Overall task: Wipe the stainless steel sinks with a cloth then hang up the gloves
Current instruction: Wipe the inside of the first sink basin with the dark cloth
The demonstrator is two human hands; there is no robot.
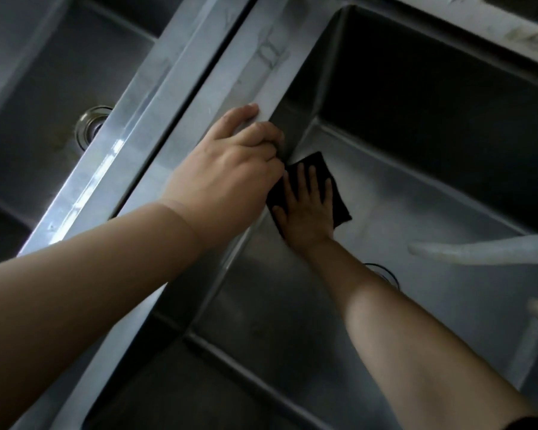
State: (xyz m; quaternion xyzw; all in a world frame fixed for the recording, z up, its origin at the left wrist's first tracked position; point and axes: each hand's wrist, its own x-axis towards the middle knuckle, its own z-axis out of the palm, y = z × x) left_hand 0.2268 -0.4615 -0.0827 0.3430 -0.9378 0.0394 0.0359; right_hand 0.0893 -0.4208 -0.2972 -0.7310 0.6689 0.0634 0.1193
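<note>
wiping is underway, and by the look of it we're mid-task: the dark cloth (311,187) is down on the floor of the right-hand sink (416,218), close to its wall at nine o'clock. how much steel is already done i can't tell. the other sink (38,97), off at ten o'clock, shows no cloth, and no gloves are in view, so the hanging-up looks still ahead. the right hand (306,209) lies flat, fingers straight and spread, pressing the cloth down. the left hand (227,169) rests on the rim (261,66) between the basins, fingers hooked over its edge, arm stretched forward as a brace.
</note>
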